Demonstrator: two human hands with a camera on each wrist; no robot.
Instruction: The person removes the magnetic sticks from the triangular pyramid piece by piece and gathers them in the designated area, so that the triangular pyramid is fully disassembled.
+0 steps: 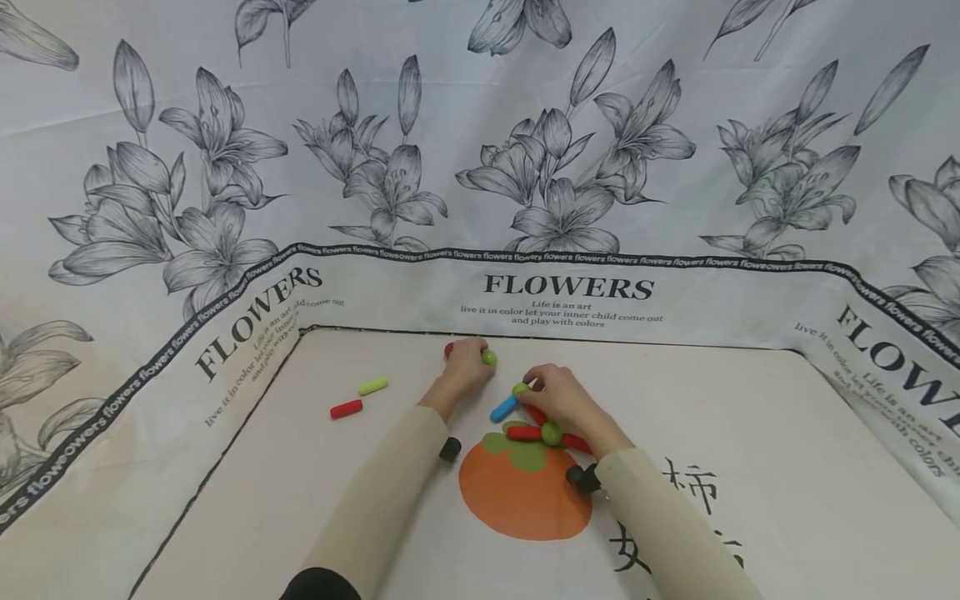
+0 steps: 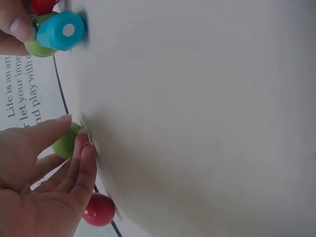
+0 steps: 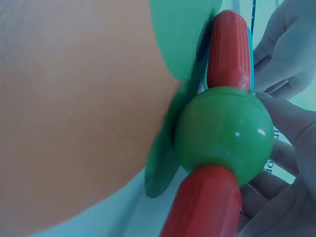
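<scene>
My left hand [image 1: 467, 367] holds a green ball [image 2: 68, 142] between thumb and fingers at the far side of the table. Just beside that hand lies a red ball [image 2: 99, 210]. To the right, my right hand [image 1: 566, 396] pinches a smaller-looking green ball [image 1: 521, 389] of a joined piece, its thumb pressed to the ball in the left wrist view. A blue rod [image 1: 505, 408] and a red rod [image 1: 535, 414] extend from this ball. Nearer me, another green ball [image 3: 224, 133] joins red rods, one of them the left-pointing red rod [image 1: 523, 433].
A loose red rod [image 1: 347, 409] and a yellow-green rod [image 1: 372, 386] lie left of my left arm. The white tablecloth [image 1: 300, 500] bears an orange persimmon print [image 1: 525, 496] under the joined piece and black characters [image 1: 690, 483] at right. A flowered cloth [image 1: 375, 292] rises behind.
</scene>
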